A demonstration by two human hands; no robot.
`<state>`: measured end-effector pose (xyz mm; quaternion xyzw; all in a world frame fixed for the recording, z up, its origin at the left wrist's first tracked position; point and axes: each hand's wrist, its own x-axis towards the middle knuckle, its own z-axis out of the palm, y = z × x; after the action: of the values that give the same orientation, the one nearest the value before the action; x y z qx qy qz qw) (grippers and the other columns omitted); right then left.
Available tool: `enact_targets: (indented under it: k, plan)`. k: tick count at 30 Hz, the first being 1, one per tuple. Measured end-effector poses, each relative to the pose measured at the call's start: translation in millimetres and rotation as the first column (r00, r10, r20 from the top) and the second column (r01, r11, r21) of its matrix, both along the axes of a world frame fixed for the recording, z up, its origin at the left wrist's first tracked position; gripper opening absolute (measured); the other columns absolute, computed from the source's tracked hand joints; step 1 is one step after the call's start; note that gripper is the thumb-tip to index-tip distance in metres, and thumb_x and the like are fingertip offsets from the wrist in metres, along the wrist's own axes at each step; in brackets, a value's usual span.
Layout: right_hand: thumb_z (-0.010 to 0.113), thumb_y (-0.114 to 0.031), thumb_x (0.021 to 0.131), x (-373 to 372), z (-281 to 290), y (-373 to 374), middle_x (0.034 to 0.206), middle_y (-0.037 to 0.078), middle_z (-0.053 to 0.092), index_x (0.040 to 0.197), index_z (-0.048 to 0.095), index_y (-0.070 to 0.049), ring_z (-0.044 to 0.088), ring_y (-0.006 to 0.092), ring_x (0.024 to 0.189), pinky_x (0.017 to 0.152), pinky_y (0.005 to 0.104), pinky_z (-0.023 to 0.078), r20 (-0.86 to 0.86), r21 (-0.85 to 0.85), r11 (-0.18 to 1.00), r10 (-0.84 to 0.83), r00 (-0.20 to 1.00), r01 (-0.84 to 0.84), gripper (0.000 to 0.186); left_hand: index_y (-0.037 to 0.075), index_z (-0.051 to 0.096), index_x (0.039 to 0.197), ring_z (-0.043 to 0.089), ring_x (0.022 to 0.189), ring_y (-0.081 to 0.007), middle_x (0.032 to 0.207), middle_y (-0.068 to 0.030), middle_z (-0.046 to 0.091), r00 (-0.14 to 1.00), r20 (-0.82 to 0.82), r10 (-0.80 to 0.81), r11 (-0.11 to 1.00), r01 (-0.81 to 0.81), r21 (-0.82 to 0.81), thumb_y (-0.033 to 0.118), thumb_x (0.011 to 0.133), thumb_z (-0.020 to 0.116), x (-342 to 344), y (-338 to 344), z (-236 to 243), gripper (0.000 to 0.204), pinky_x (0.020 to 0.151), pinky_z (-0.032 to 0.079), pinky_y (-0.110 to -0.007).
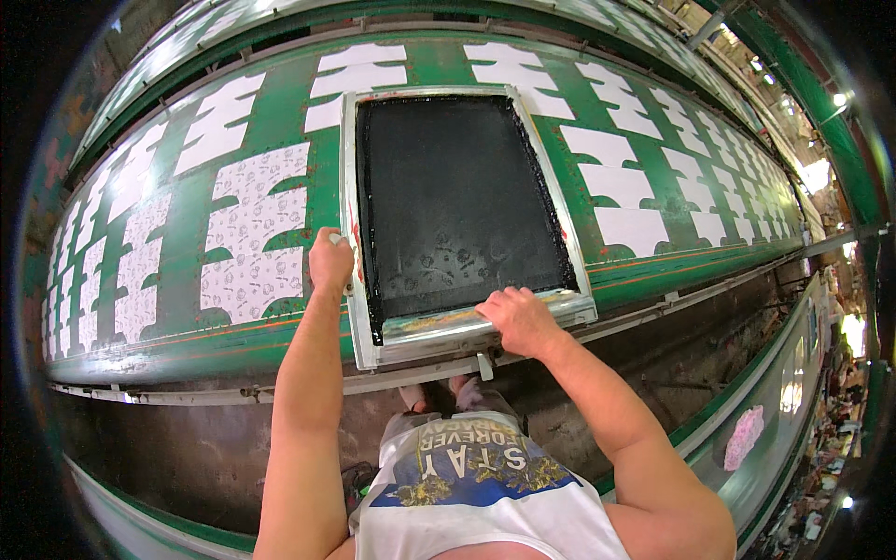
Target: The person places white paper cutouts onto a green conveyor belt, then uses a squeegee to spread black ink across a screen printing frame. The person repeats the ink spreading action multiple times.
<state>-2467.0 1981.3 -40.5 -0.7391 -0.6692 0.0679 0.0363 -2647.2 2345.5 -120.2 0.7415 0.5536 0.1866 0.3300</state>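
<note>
A screen printing frame (581, 245) with pale metal rails lies on the long green table in front of me. Its dark mesh (448, 187) shows a faint small pattern near the close end, and black ink lines its inner edges. My left hand (331, 259) is closed around the left rail, with something whitish showing at the fingers. Along the near end runs a squeegee-like metal bar with yellowish stains (439, 320). My right hand (519, 321) is closed over the right part of that bar; its fingertips curl out of sight.
White cut fabric pieces (630, 229) lie in rows along the green table (551, 177). Pieces left of the frame carry a small grey print (254, 233). A metal rail (644, 306) follows the near edge. Behind me to the right, a pink cloth (744, 438) sits on another table.
</note>
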Motion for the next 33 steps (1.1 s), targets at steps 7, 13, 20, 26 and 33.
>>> enact_targets:
  k: [7, 13, 20, 26, 33]
  plan:
    - [0.089, -0.009, 0.068, -2.1, -1.8, -25.3, 0.126, 0.009, 0.065, 0.133, 0.069, -0.013, 0.063, 0.0333, 0.123, 0.102, 0.0481, 0.054, -0.066, -0.042, 0.994, 0.099, 0.993, -0.102, 0.068, 0.011, 0.073, 0.134, 0.074, 0.117, -0.0445, 0.123, -0.0237, 0.079, 1.000, -0.010, 0.021, 0.993, -0.019, 0.117, 0.026, 0.098, 0.070, -1.4, 1.4, -11.6, 0.040, 0.102, 0.058, -0.052]
    - [0.092, -0.016, 0.073, 17.9, -4.7, -49.9, 0.141, 0.014, 0.065, 0.145, 0.067, -0.012, 0.063, 0.0366, 0.132, 0.115, 0.0502, 0.051, -0.212, 0.034, 0.987, 0.160, 0.964, -0.157, 0.076, 0.008, 0.076, 0.129, 0.073, 0.117, -0.0471, 0.123, -0.0271, 0.077, 0.999, -0.041, 0.004, 0.980, 0.004, 0.198, 0.032, 0.100, 0.068, -2.1, 10.9, -23.2, 0.038, 0.103, 0.056, -0.053]
    - [0.084, -0.019, 0.090, 106.2, -17.8, -127.5, 0.146, 0.019, 0.067, 0.145, 0.069, -0.008, 0.061, 0.0407, 0.138, 0.119, 0.0528, 0.047, -0.503, 0.386, 0.830, -0.176, 0.846, 0.402, 0.058, -0.001, 0.075, 0.124, 0.070, 0.120, -0.0494, 0.124, -0.0298, 0.076, 0.972, -0.208, 0.111, 0.963, -0.054, 0.263, 0.039, 0.108, 0.062, 6.1, 9.5, -21.6, 0.045, 0.105, 0.053, -0.055]
    - [0.079, -0.016, 0.099, 183.1, -65.9, -165.7, 0.134, 0.020, 0.070, 0.149, 0.064, 0.001, 0.071, 0.0299, 0.114, 0.102, 0.0413, 0.057, -0.740, -0.137, 0.610, -0.587, 0.329, 0.780, 0.055, -0.002, 0.074, 0.127, 0.068, 0.124, -0.0488, 0.128, -0.0297, 0.075, 0.973, -0.206, 0.101, 0.970, -0.050, 0.239, 0.038, 0.109, 0.063, 6.0, 15.3, -27.2, 0.046, 0.109, 0.051, -0.054]
    - [0.079, -0.023, 0.100, 180.3, -108.6, -172.4, 0.128, 0.021, 0.072, 0.145, 0.069, 0.003, 0.072, 0.0296, 0.114, 0.100, 0.0423, 0.057, -0.796, -0.312, 0.566, -0.594, 0.114, 0.763, 0.053, 0.003, 0.075, 0.129, 0.064, 0.059, -0.0209, 0.079, -0.0083, 0.067, 0.977, 0.168, 0.128, 0.940, -0.065, -0.335, 0.026, 0.114, 0.060, -1.9, 19.5, -9.3, 0.032, 0.055, 0.052, -0.038]
